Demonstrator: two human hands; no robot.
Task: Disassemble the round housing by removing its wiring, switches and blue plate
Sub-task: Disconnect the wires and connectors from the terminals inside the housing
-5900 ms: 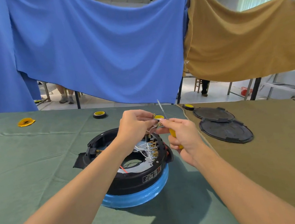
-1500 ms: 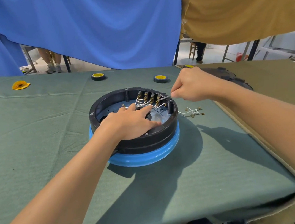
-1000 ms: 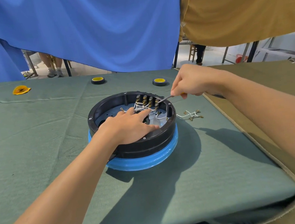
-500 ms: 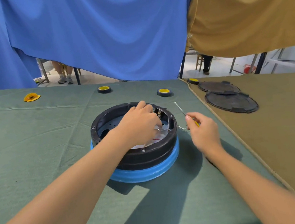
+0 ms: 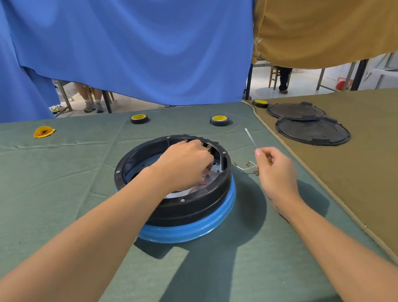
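Housing: the round housing (image 5: 192,207) sits mid-table on the green cloth (image 5: 48,194), open side up, and I've got a clear look down into it.
Blue plate: the blue plate (image 5: 190,229) is under the black ring and not off yet, showing as a band all round the bottom.
Left hand: the left hand (image 5: 185,168) is down inside the housing by the far-right wall, fingers curled under. I cannot tell whether they pinch a wire or only press there, because the hand hides it.
Right hand: the right hand (image 5: 275,169) is just beside the housing, fingers and thumb closed on a small screwdriver (image 5: 250,138), shaft pointing up and away.
Switches: a bit of the switch row (image 5: 209,147) peeks out past the left knuckles, against the inner wall.
Wiring: a red strand (image 5: 201,184) shows below the left hand, and a loose bundle of white wires (image 5: 245,167) lies on the cloth between housing and right hand.
Handling: I judge the housing rigid and fairly heavy, good for bracing on its rim. The wires look thin, limp and easy to snap at the terminals.
Where to hold: I'd pinch each wire close to its connector, not mid-run, and keep the rim steadied.
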